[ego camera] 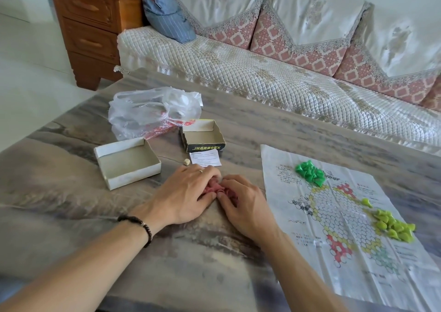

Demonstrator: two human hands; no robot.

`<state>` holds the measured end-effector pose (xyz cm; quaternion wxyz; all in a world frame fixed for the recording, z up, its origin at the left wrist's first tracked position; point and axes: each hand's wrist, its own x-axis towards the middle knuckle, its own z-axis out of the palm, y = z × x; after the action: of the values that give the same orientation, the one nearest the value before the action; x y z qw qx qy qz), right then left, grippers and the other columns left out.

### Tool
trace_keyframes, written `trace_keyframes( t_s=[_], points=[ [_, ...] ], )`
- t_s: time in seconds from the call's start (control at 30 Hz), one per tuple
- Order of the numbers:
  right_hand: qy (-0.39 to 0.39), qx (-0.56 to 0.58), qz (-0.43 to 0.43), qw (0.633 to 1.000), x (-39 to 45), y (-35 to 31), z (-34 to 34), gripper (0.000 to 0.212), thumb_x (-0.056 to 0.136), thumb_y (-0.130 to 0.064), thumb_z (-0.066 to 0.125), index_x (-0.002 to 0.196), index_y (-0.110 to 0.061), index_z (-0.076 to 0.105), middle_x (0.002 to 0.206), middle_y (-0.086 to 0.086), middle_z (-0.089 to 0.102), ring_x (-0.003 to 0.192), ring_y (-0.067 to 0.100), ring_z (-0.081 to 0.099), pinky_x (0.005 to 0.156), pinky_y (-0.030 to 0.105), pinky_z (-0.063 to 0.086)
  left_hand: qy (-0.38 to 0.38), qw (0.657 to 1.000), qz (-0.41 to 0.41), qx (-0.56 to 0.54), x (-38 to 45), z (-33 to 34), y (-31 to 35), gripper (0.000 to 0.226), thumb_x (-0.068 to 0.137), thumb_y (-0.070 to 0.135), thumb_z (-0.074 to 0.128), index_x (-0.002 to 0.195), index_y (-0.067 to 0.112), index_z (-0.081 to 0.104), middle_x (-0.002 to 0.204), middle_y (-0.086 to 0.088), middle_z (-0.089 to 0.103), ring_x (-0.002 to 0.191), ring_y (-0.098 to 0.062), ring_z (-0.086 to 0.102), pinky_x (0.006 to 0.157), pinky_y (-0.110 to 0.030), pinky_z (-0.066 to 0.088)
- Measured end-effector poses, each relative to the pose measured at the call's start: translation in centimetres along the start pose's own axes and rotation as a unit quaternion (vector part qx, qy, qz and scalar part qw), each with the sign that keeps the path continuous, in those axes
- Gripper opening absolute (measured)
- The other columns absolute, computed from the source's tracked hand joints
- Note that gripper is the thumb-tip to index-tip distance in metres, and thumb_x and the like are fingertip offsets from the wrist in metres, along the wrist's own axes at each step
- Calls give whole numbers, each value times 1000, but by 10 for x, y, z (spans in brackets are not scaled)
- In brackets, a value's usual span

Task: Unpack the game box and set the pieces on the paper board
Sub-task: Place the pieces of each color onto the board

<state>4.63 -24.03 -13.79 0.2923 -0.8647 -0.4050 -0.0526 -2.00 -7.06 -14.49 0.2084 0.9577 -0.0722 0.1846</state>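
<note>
A small heap of red pieces [216, 187] lies on the table between my hands. My left hand [188, 192] and my right hand [243, 202] curl round the heap from both sides, covering most of it. The paper board [338, 216] is spread flat to the right. On it sit a cluster of dark green pieces [310, 173] at its top and a pile of yellow-green pieces [393, 225] at its right edge. The white box tray [128, 163] and the black-sided box lid [202, 136] stand open, with nothing visible inside.
A crumpled clear plastic bag [152, 111] lies behind the boxes. A small printed slip [205, 159] and a cream die [186, 161] rest in front of the lid. A quilted sofa [262, 73] runs along the table's far side, with a wooden drawer unit [88, 25] at the left.
</note>
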Motion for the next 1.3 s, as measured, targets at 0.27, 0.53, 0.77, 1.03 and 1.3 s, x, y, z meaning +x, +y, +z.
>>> trace_keyframes(
  t_s=[0.27,0.53,0.77,1.03,1.3],
  points=[
    [21,-67,-6,998,-1,-5,6,29,86,-32,54,114,-24,59,98,-5,60,93,19,52,77,34,47,40,999,-8,23,1,1,-2,16,82,28,58,95,19,51,84,10,55,84,-16,46,73,-34,41],
    [95,-139,0,986,3,-4,13,14,89,-25,54,83,-13,60,80,2,57,74,26,53,61,38,47,45,998,-19,32,2,1,-2,17,80,28,57,94,20,50,83,9,56,80,-18,44,71,-36,43],
    [108,-209,14,972,8,-9,11,23,85,-30,59,69,-15,52,63,3,61,54,28,58,44,28,34,37,998,-8,45,2,4,-5,19,91,38,52,81,21,52,80,5,49,81,-18,43,70,-37,43],
    [96,-248,13,964,15,-12,10,32,81,-29,65,58,-15,47,52,5,57,41,33,54,38,26,33,99,983,-75,134,-1,1,9,28,88,33,59,67,20,46,72,-1,53,63,-28,57,47,-30,36],
    [125,-175,0,977,11,-8,8,36,80,-24,56,57,-19,28,47,3,49,39,34,43,36,30,32,86,976,-99,172,-2,-6,14,36,78,25,72,53,18,48,55,-1,53,51,-29,56,41,-27,33]
  ],
)
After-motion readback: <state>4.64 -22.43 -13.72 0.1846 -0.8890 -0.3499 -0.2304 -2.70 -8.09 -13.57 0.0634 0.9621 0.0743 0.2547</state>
